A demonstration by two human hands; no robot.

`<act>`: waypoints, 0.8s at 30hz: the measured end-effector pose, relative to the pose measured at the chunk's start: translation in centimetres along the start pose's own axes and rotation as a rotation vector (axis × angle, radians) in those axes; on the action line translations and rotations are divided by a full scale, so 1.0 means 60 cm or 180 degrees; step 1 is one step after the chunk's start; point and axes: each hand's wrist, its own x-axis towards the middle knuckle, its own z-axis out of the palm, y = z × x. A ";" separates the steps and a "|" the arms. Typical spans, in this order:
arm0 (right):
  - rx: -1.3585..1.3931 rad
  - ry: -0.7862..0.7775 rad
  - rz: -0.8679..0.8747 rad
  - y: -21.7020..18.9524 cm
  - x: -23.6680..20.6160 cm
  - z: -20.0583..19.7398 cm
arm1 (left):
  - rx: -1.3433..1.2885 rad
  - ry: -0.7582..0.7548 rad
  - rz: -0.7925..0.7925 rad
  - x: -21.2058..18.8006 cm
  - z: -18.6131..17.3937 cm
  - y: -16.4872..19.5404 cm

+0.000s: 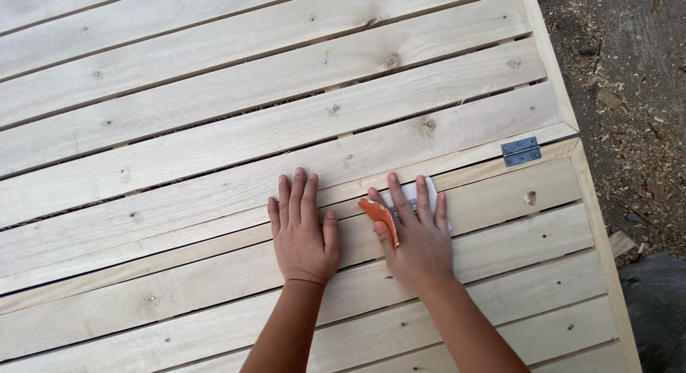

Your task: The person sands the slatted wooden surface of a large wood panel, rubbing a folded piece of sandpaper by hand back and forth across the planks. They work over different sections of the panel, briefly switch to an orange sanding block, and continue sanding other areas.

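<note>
1. pressing folded sandpaper sheet (389, 212) flat under right hand (418, 237), fingers spread over it, orange grit edge curling by the thumb.
2. resting left hand (304, 226) flat and empty, fingers together, on slatted pale wood panel (214, 137).
3. looking smooth already across most slats; judging sanding well along, with area near grey metal hinge (521, 151) possibly left.
4. lying beyond the panel edge: sawdust-strewn ground (629, 94).

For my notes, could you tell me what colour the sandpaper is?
Orange, with a white backing, on the sandpaper in the head view.
</note>
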 end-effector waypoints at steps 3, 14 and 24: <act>-0.0051 0.0497 0.0807 0.125 -0.001 -0.058 | 0.0381 0.0019 0.0128 -0.001 0.008 0.005; -0.0084 -0.0071 -0.0156 -0.068 -0.008 0.013 | 0.0139 -0.0067 -0.0041 -0.001 0.002 0.001; -0.0156 0.0382 0.0456 -0.028 0.014 0.014 | 0.0343 -0.0034 0.0037 -0.003 0.007 0.006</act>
